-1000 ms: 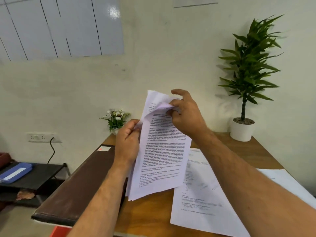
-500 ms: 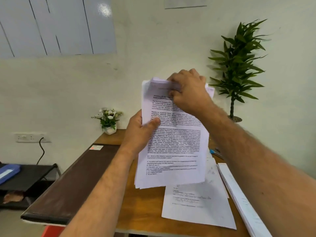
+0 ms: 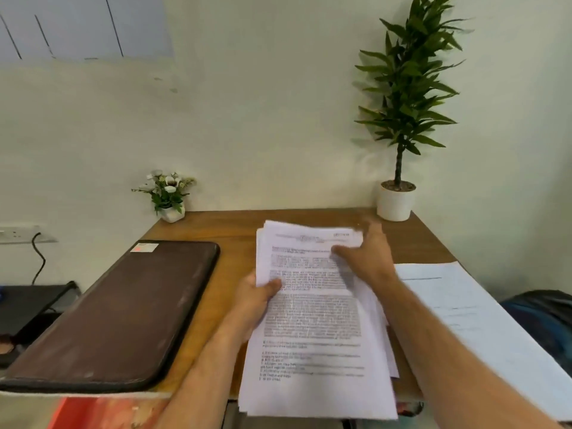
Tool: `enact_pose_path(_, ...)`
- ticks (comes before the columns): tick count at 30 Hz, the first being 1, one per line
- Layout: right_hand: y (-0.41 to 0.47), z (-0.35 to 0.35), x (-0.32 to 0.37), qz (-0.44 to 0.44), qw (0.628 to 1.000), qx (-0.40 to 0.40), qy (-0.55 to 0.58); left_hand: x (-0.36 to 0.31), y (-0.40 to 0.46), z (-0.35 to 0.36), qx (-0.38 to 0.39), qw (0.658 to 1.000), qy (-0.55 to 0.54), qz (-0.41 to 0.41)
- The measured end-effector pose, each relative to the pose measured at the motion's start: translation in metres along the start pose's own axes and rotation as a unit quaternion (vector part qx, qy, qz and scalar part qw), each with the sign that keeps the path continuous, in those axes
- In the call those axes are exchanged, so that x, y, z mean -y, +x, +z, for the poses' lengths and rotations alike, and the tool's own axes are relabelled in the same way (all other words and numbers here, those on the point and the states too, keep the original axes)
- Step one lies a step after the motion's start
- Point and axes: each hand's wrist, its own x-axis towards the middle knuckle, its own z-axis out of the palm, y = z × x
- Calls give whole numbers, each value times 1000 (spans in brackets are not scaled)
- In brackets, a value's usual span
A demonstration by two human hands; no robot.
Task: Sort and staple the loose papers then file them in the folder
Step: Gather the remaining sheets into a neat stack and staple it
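A stack of printed papers (image 3: 312, 323) lies low over the wooden desk (image 3: 235, 230), its near end past the desk's front edge. My left hand (image 3: 258, 297) grips the stack's left edge, thumb on the top sheet. My right hand (image 3: 368, 258) rests at the stack's upper right with fingers spread and fairly straight, thumb on the top sheet. A closed dark brown folder (image 3: 123, 308) lies on the desk's left side. More white sheets (image 3: 464, 311) lie on the right of the desk. No stapler shows.
A small white flower pot (image 3: 168, 193) stands at the desk's back left, a tall green plant in a white pot (image 3: 396, 199) at the back right. A dark bag (image 3: 544, 317) sits off the right edge. A black side table (image 3: 34, 301) stands left.
The stack has come down from upright in front of the wall to nearly flat over the desk. My right hand has let go of the top edge and opened out at the upper right.
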Motion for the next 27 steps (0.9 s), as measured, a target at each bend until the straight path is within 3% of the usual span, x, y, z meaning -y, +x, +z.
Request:
enact_pose_path(5, -12, 19, -60, 86, 992, 60, -66, 33, 8, 7, -42, 991, 123, -11)
enact_pose_path(9, -13, 27, -71, 59, 972, 83, -210, 31, 16, 16, -104, 945, 307, 50)
enact_pose_path(11, -17, 32, -75, 49, 966, 87, -237, 29, 17, 20, -97, 933, 342, 54)
enact_pose_path(19, -17, 45, -83, 2, 966, 97, -238, 17, 26, 23, -62, 981, 180, -33)
enact_pose_path(27, -22, 45, -83, 2, 976, 102, -194, 25, 25, 16, -101, 976, 194, 1)
